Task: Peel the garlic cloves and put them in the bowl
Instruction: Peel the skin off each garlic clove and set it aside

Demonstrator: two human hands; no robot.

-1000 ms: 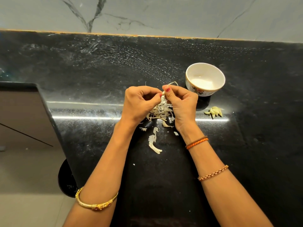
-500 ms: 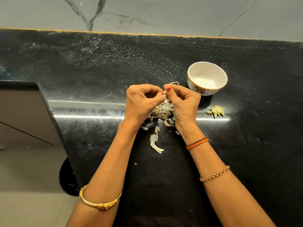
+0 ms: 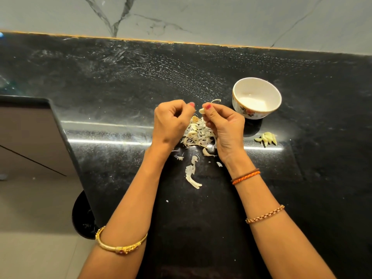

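My right hand (image 3: 225, 127) pinches a pale garlic clove (image 3: 202, 111) between thumb and fingertips, with a curl of skin (image 3: 216, 101) sticking up behind it. My left hand (image 3: 171, 123) is a small gap to the left of the clove, fingers curled, thumb tip near it; I see nothing held in it. Both hands hover over a heap of garlic skins (image 3: 198, 133). The white bowl (image 3: 241, 106) with a floral band stands to the right and looks empty. A small pile of peeled cloves (image 3: 267, 138) lies on the counter in front of the bowl.
The black stone counter (image 3: 120, 87) ends in a slanted edge at the left (image 3: 66, 141), with floor below. A long strip of skin (image 3: 191, 176) and small flakes lie near my wrists. A marble wall (image 3: 201, 17) backs the counter. A dark round object (image 3: 82, 214) sits under the edge.
My hands, which were touching around the clove, have pulled apart. The left hand has come off it and the clove stays in my right fingers.
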